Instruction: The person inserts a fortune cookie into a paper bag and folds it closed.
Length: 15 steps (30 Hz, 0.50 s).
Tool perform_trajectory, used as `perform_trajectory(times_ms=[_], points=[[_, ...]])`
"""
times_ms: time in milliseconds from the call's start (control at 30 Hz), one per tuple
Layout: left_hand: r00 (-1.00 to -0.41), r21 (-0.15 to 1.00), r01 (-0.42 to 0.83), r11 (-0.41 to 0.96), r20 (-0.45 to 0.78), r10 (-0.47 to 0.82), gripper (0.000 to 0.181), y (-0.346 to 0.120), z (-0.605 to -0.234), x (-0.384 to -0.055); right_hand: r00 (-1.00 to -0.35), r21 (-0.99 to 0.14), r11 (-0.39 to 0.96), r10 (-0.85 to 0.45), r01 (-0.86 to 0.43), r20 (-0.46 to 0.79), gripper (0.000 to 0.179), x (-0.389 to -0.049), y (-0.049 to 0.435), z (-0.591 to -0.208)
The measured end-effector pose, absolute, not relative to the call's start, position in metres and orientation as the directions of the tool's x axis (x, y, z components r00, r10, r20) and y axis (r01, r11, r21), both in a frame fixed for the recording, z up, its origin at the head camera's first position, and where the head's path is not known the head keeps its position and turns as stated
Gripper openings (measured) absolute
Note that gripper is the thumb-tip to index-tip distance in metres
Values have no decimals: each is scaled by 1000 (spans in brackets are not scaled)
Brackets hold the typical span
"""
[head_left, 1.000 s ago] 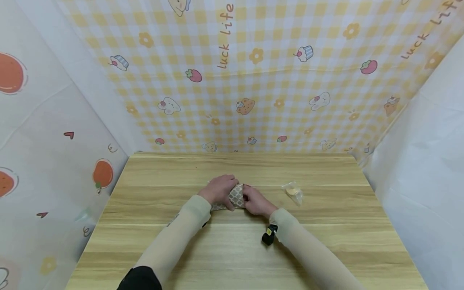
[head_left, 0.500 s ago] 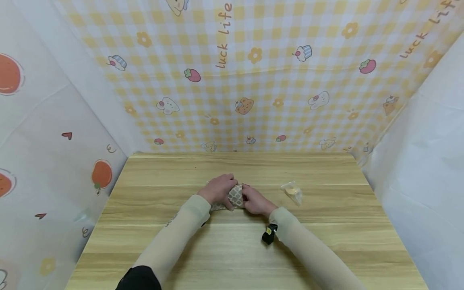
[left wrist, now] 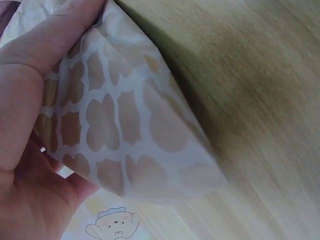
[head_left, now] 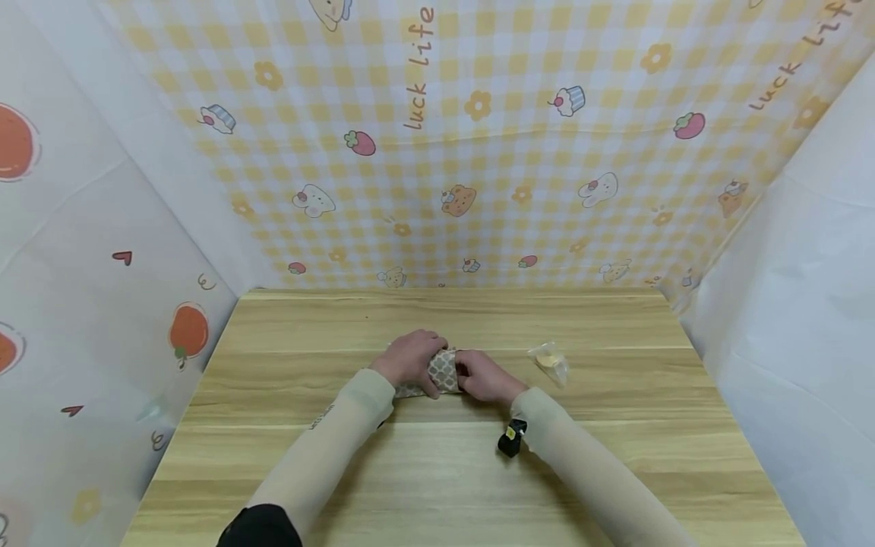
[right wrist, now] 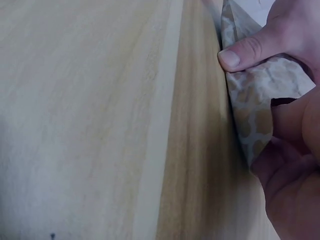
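One yellow-checked backdrop rises behind the far edge of a wood-grain worktop, probably to screen off the place. About midway between the worktop's left and right edges, nearer the far one, lies a lattice-patterned pouch, presumably central so that it can be handled from either side. From its left the left hand is clamped on it, thumb across the print and fingers behind, which seems meant to pin the cloth steady. At the other end the right hand has its fingers curled at the mouth and appears to grip the edge, likely to hold the gap apart; how deep they reach I cannot tell. Toward the worktop's right edge, apart from the fingers, lies a small clear plastic bag with something pale yellow inside, perhaps there to leave elbow room.
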<state>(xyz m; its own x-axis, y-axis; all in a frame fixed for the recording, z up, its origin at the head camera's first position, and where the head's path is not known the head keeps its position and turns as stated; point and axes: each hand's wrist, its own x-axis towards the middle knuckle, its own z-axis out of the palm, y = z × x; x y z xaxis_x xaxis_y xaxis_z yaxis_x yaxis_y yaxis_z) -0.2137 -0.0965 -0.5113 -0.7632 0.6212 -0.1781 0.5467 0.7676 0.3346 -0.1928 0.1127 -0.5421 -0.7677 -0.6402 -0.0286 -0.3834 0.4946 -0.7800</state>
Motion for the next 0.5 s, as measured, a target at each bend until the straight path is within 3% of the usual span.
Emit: perform_trajectory(times_ms=[500], points=[[-768, 340, 538, 771, -179, 615, 72, -98, -509, -212, -730, -794, 441, -684, -419, 5, 24, -197, 113, -551]])
